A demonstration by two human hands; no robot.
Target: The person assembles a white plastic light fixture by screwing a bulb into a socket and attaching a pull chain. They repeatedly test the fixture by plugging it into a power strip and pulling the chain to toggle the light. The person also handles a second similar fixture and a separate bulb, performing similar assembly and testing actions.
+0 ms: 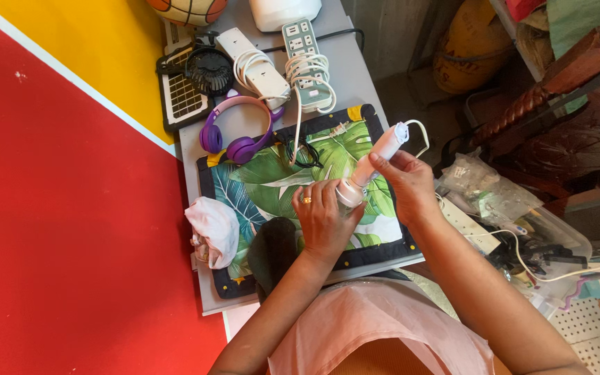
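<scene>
Both hands grip a white handheld device (376, 161) above the leaf-print mat (272, 184). The left hand (324, 219) closes on its round end; the right hand (407, 182) pinches its shaft. Purple headphones (234, 135) lie at the mat's far corner.

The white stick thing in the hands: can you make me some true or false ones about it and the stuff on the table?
1. Both hands hold the white handheld device. True: the left hand grips its round end and the right hand its shaft.
2. The headphones are green. False: they are purple.
3. The device is held over a leaf-print mat. True.
4. The crumpled white cloth lies on top of the headphones. False: it lies at the mat's near left edge, apart from them.
5. A white power strip has a cord coiled on it. True.
6. The left hand wears no ring. False: a ring shows on one finger.
</scene>
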